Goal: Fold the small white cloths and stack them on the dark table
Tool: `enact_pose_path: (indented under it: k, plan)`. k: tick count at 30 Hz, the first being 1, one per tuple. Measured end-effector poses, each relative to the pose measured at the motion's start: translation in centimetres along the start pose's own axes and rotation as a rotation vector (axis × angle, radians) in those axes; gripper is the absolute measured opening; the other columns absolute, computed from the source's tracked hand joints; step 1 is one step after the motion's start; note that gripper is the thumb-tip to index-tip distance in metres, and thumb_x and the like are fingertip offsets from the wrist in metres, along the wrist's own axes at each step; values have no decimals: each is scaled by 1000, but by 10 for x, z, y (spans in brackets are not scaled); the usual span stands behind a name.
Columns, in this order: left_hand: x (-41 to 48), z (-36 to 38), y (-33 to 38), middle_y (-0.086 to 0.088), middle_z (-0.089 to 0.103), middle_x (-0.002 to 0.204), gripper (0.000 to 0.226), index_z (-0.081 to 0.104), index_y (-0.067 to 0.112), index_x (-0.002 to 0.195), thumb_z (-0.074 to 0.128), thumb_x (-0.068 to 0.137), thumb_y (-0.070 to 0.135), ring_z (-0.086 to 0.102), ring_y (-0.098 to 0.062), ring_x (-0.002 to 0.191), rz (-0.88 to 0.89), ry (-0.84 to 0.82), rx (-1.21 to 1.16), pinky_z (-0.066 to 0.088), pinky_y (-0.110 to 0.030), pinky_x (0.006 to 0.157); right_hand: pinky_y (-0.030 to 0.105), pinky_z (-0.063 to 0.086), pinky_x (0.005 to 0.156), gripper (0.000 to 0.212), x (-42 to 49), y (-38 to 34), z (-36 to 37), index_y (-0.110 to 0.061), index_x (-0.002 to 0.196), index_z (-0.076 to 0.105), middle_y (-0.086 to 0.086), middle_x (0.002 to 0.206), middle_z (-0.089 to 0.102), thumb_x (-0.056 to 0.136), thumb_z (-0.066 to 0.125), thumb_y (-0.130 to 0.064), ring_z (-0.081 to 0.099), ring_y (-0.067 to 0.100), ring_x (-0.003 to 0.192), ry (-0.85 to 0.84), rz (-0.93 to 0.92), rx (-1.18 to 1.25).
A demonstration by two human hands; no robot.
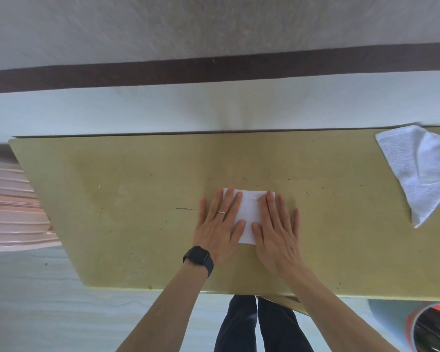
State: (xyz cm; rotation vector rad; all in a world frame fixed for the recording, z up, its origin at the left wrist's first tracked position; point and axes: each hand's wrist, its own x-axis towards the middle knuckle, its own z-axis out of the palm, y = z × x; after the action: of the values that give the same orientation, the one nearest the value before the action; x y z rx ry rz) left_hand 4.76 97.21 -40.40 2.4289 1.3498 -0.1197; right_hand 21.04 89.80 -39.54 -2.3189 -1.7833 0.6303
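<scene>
A small folded white cloth (249, 214) lies flat near the middle of the olive-coloured table (127, 204). My left hand (220, 224) rests palm-down on its left part, fingers spread, with a ring and a black watch on the wrist. My right hand (277, 229) presses flat on its right part. Both hands hide the cloth's side edges. A second white cloth (417, 168), loosely bunched and unfolded, lies at the table's far right corner, apart from both hands.
A pink ribbed plastic chair (13, 207) stands at the table's left end. A round bin with an orange rim (432, 329) sits on the floor at bottom right. My legs (259, 326) show below the table's near edge. A wall with a dark stripe runs behind.
</scene>
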Motion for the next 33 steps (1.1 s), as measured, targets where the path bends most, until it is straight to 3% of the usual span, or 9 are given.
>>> enact_pose_path:
  k: [3,5,7,12,16,20,25,28,33]
  plan:
    - [-3,-18,12,-6,22,161,65,15,30,155,39,98,49,17,-28,147,-249,76,-160,11,-48,118,41,16,116,66,-3,-8,-20,-21,155,19,-5,161,19,98,42,-47,18,19,146,76,225,145]
    - [3,-32,24,-12,46,140,60,35,18,143,49,94,51,37,-32,129,-530,108,-281,30,-44,105,40,34,102,65,3,-12,-33,-18,144,34,0,144,40,92,54,-51,38,23,127,107,439,239]
    - [16,-41,32,-9,48,133,57,45,16,131,52,91,55,41,-28,123,-718,59,-347,32,-40,99,39,41,91,60,16,-18,-42,-16,131,44,2,125,51,87,59,-54,46,24,111,68,580,290]
    - [42,-50,39,-6,48,129,49,53,15,123,59,90,49,44,-27,122,-845,-98,-477,35,-40,100,39,51,79,38,46,-27,-52,-20,106,45,-5,102,58,84,68,-42,58,23,96,-86,744,504]
    - [39,-60,43,1,57,114,26,52,19,110,60,91,34,56,-23,103,-819,-91,-661,46,-38,92,33,51,72,29,48,-20,-60,-25,107,58,-12,91,63,80,68,-28,62,13,85,-156,775,721]
    - [24,-68,40,9,58,101,38,44,22,116,68,87,19,59,-12,88,-862,-17,-1049,46,-31,78,33,50,76,25,32,-13,-69,-27,106,63,-12,100,66,81,68,-33,63,13,92,-144,716,872]
    - [4,-96,40,-2,72,98,23,70,11,105,66,82,11,65,-23,91,-754,-140,-1232,52,-32,74,25,42,67,12,6,-16,-107,-19,96,63,-7,89,66,87,69,-25,58,11,81,-119,532,956]
    - [-11,-127,48,2,67,86,19,69,8,96,69,81,20,58,-17,80,-633,-65,-1244,43,-27,70,22,43,67,8,-10,-22,-146,-19,95,64,-6,90,69,89,69,-21,62,9,82,-73,409,940]
    - [-49,-205,64,8,73,105,28,72,22,105,76,84,40,65,-6,100,-390,120,-1111,48,-21,82,7,44,62,5,-44,-46,-230,-24,96,68,-17,84,72,91,69,-21,62,-10,74,22,208,922]
